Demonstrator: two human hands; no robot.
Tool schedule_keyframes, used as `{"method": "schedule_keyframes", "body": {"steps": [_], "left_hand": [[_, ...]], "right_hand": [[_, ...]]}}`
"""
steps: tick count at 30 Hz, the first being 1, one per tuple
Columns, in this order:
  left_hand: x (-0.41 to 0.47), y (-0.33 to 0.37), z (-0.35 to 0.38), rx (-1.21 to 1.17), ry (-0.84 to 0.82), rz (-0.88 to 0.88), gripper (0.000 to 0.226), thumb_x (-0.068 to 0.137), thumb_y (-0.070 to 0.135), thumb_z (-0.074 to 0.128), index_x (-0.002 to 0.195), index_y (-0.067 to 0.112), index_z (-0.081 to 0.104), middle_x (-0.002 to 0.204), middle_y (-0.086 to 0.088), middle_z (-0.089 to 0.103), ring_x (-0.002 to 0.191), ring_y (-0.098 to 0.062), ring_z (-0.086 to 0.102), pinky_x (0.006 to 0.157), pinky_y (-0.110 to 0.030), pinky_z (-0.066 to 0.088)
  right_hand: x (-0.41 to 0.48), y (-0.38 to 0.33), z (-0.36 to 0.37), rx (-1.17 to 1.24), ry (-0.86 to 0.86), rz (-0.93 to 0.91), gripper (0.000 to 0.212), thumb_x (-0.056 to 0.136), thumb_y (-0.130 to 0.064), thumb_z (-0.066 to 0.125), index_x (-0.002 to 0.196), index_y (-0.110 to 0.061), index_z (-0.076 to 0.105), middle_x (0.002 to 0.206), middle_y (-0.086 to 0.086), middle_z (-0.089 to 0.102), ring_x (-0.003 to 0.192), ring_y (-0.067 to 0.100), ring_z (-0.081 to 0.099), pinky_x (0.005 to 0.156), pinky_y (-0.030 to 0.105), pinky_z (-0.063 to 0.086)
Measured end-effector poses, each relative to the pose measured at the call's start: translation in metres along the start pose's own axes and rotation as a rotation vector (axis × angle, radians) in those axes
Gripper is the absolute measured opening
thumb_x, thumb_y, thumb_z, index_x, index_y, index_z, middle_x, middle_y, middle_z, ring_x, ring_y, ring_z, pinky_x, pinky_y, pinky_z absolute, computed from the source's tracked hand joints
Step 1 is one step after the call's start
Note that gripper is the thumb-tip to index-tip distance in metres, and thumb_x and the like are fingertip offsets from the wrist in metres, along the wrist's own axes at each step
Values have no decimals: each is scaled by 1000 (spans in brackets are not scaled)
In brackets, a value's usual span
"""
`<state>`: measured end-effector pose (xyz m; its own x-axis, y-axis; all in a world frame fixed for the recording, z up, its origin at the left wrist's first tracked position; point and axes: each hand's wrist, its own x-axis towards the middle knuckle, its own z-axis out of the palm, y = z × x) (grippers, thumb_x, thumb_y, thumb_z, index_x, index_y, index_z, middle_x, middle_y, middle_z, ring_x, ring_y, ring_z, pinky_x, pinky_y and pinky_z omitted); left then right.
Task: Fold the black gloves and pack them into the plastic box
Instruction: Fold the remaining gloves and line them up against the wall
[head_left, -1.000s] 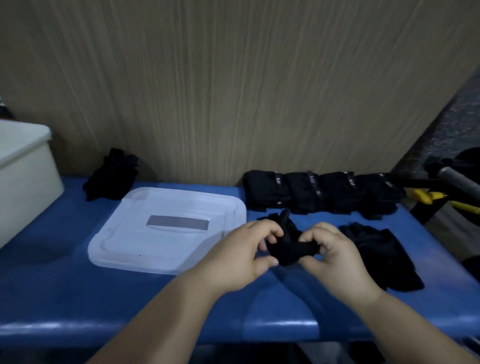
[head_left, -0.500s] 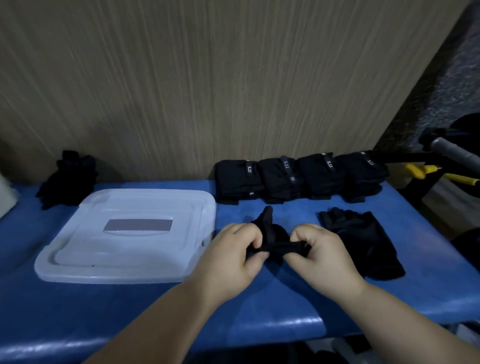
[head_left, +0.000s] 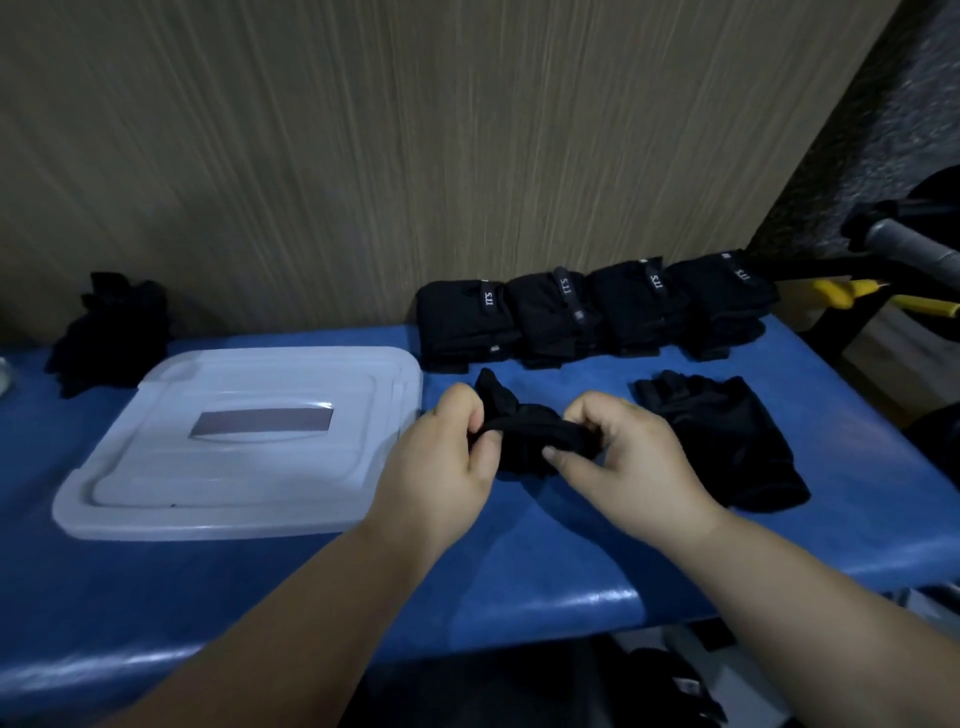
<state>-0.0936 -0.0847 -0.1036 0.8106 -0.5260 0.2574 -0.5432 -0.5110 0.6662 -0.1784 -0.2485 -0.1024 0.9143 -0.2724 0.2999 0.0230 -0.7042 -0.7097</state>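
Both hands hold one bunched black glove (head_left: 524, 436) just above the blue table (head_left: 519, 571). My left hand (head_left: 441, 462) pinches its left end, and my right hand (head_left: 618, 462) pinches the right end of the rolled fabric. A second black glove (head_left: 727, 441) lies flat on the table to the right of my right hand. Several folded black gloves (head_left: 587, 317) with white labels stand in a row against the wall behind. The translucent plastic box lid (head_left: 244, 441) lies flat to the left of my hands.
A loose heap of black gloves (head_left: 111, 332) sits at the back left by the wall. Past the table's right end are a grey handle (head_left: 904, 244) and yellow-handled tools (head_left: 852, 296). The table's front edge runs just below my forearms.
The view has swung right, so the white bin at far left is gone from sight. My hands have stayed on the glove and pulled its rolled band a little wider apart.
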Motion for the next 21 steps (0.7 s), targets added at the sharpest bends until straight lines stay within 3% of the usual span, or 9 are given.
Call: {"method": "schedule_keyframes", "body": {"steps": [3, 6, 9, 12, 14, 16, 19, 21], "left_hand": [[-3, -1, -1, -9, -19, -23, 29, 91, 17, 50, 74, 25, 28, 54, 0, 45, 49, -16, 40, 50, -37, 35], [-6, -2, 0, -22, -54, -54, 28, 90, 20, 50, 74, 27, 29, 61, -7, 58, 63, -24, 62, 56, -47, 48], [-7, -3, 1, -43, -69, -91, 28, 89, 23, 51, 73, 29, 29, 62, -6, 60, 71, -22, 69, 58, -48, 49], [-6, -5, -2, -138, -63, -120, 29, 89, 21, 54, 71, 26, 32, 56, -3, 57, 62, -12, 66, 54, -41, 46], [-6, -4, -3, -155, -60, -117, 30, 88, 19, 55, 69, 24, 33, 48, 3, 43, 45, -8, 45, 45, -31, 33], [-7, -4, -4, -162, -69, -116, 32, 88, 20, 57, 68, 23, 32, 48, 8, 34, 44, -8, 29, 44, -24, 27], [-7, -1, -4, -260, -117, -137, 32, 89, 28, 59, 69, 20, 35, 54, 4, 40, 49, -22, 44, 49, -25, 32], [-5, 1, -6, -442, -122, -221, 32, 91, 33, 59, 75, 13, 41, 67, -7, 49, 75, -35, 63, 56, -21, 41]], "right_hand": [[1, -5, -1, 29, 116, 62, 29, 78, -4, 67, 67, -22, 47, 56, -12, 49, 54, 7, 44, 53, 16, 37], [0, -6, -5, -15, 126, 126, 25, 78, -2, 62, 72, -19, 45, 48, -9, 39, 47, 9, 36, 49, 27, 37], [-2, -6, -3, 12, 74, 187, 25, 83, -10, 62, 75, -23, 42, 53, -7, 50, 48, 11, 47, 54, 35, 44], [-4, -11, 0, 200, -59, 291, 27, 87, -18, 65, 82, -23, 39, 77, -2, 68, 64, 15, 69, 66, 40, 55], [-5, -14, 0, 252, -94, 310, 28, 88, -15, 66, 86, -19, 38, 81, -2, 69, 66, 12, 71, 66, 35, 55], [-4, -16, 0, 235, -59, 294, 25, 90, -12, 62, 87, -19, 39, 77, -4, 68, 64, 10, 71, 62, 30, 54], [-1, -18, -4, 235, 22, 270, 19, 94, -7, 52, 86, -19, 38, 74, -1, 66, 61, 9, 70, 58, 28, 53], [0, -18, -4, 264, 8, 258, 19, 95, -5, 48, 85, -19, 38, 75, 3, 66, 62, 9, 69, 56, 26, 53]]}}
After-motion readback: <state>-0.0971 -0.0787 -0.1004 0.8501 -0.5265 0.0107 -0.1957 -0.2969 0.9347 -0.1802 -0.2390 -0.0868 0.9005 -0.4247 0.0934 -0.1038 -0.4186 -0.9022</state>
